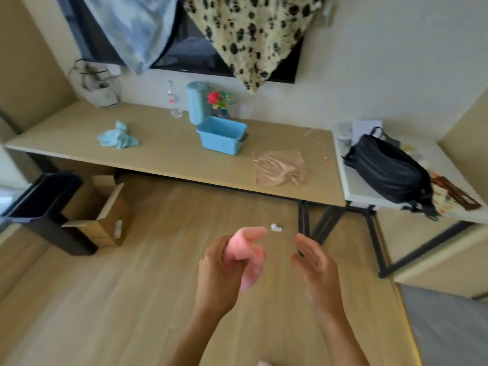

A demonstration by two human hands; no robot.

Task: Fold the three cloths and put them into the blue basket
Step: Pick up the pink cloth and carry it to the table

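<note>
A blue basket (221, 135) stands near the middle of a long wooden table (169, 157), with nothing visible inside it. A crumpled light-blue cloth (117, 138) lies on the table to the basket's left. A crumpled beige cloth (280, 167) lies to the basket's right, near the table's front edge. I see no third cloth on the table. My left hand (232, 262) and my right hand (314, 262) hover over the floor well in front of the table. Both hold nothing; the left one's fingers are curled loosely, the right one's are spread.
Behind the basket stand a teal cylinder (196, 101), a red flower (215, 97) and a clear bottle (174, 101). A black bag (388, 170) lies on the white side table to the right. A dark bin (42, 207) and a cardboard box (103, 212) sit on the floor at left.
</note>
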